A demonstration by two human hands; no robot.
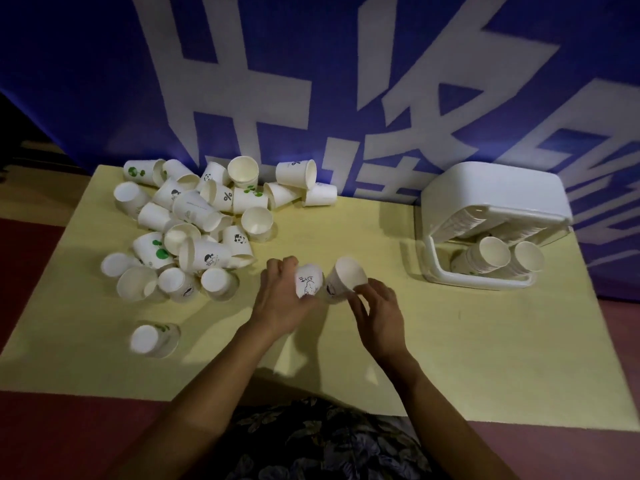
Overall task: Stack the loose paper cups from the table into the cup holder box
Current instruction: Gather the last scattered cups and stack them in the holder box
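At frame centre, the left hand (282, 299) is gripping a printed cup (309, 281), partly hiding it; the right hand (379, 308) is pinching a second cup (346, 278). The cup holder box (491, 202) is shadowing its stacks.

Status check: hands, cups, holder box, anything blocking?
Left hand holding a printed cup; right hand holding an open cup. Loose cup pile far-left on table; holder box far-right, stacks inside. Path to box clear.
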